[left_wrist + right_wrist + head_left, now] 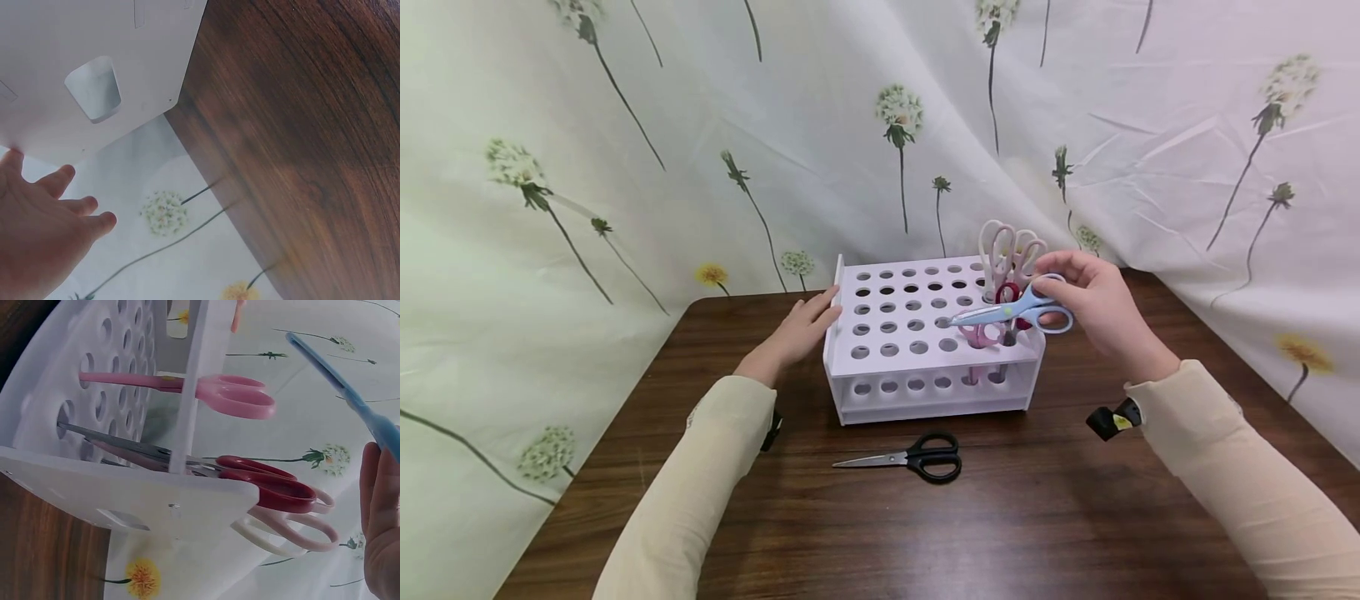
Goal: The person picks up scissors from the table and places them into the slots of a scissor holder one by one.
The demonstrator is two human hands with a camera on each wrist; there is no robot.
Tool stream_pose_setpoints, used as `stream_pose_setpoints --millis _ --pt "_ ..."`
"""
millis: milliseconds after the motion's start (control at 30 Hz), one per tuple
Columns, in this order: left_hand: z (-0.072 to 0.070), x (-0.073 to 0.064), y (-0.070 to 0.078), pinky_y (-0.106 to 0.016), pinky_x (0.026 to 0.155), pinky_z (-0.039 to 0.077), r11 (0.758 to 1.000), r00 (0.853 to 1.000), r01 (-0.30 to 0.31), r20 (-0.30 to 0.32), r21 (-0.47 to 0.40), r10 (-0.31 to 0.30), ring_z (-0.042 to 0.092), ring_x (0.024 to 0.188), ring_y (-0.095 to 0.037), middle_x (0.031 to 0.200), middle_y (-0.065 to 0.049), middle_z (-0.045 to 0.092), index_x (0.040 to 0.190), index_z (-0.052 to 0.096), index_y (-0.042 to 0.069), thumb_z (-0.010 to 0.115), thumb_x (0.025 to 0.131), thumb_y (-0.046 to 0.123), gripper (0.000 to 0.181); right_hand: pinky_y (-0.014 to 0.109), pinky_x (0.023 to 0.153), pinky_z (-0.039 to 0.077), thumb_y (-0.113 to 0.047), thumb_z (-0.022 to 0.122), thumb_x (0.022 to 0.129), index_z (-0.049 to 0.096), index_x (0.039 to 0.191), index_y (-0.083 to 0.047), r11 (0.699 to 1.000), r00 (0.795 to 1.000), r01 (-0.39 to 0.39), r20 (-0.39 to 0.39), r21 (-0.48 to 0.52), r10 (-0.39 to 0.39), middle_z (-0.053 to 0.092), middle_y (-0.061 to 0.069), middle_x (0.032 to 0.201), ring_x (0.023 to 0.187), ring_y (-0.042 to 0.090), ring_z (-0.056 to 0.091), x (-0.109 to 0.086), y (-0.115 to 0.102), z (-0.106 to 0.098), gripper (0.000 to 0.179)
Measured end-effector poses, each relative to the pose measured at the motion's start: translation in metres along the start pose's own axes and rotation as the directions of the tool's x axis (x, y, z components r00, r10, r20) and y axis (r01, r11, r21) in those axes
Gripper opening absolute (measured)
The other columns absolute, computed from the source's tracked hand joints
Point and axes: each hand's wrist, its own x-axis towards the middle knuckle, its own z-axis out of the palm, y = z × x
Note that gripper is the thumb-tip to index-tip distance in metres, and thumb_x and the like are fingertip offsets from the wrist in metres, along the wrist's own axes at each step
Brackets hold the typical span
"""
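Observation:
A white two-tier rack (925, 367) with rows of round holes stands on the table. My right hand (1097, 304) pinches light blue scissors (1000, 314) by the handle, blades pointing left above the rack's right part. Against the rack's left side panel rests my left hand (797, 333), its fingers extended along the upper edge. Pink scissors (237, 397) stand blades down in a front hole at the right. Close by are red-handled scissors (284, 490), and whitish and pale pink scissors (1002, 250) rise behind them.
Black-handled scissors (934, 457) lie flat on the dark wooden table (1037, 517) in front of the rack, tips to the left. A flower-printed white cloth (835, 125) hangs behind the table and along its sides.

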Motion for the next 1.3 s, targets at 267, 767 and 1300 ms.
stream_pose_setpoints --millis 267,767,1300 --pt "0.002 0.000 -0.003 -0.054 0.106 0.002 1.000 1.000 -0.015 -0.005 0.011 0.015 -0.005 0.135 -0.040 0.151 -0.010 0.017 0.149 0.017 0.020 0.028 0.099 0.047 0.058 0.027 0.053 0.053 -0.003 0.067 0.084 0.059 0.101 0.002 0.995 0.998 0.036 -0.041 -0.096 -0.040 0.062 0.007 0.091 0.061 0.012 0.060 0.009 -0.002 0.005 0.020" --pt "0.002 0.000 -0.003 -0.053 0.106 0.003 1.000 1.000 -0.009 -0.018 0.002 0.009 -0.004 0.136 -0.038 0.151 -0.010 0.018 0.149 0.019 0.021 0.029 0.099 0.045 0.056 0.022 0.046 0.048 -0.007 0.066 0.085 0.061 0.102 0.000 0.952 0.991 0.127 -0.006 -0.279 -0.134 0.063 0.005 0.086 0.057 0.011 0.054 0.023 0.002 0.015 0.019" --pt "0.003 0.000 -0.003 -0.053 0.106 0.004 1.000 1.000 -0.019 -0.021 0.004 0.019 -0.004 0.135 -0.040 0.151 -0.010 0.019 0.149 0.019 0.020 0.030 0.099 0.043 0.056 0.024 0.048 0.050 -0.005 0.064 0.086 0.055 0.106 0.009 0.943 0.988 0.157 0.059 -0.293 -0.146 0.065 0.005 0.084 0.064 0.011 0.059 0.028 0.007 0.024 0.026"
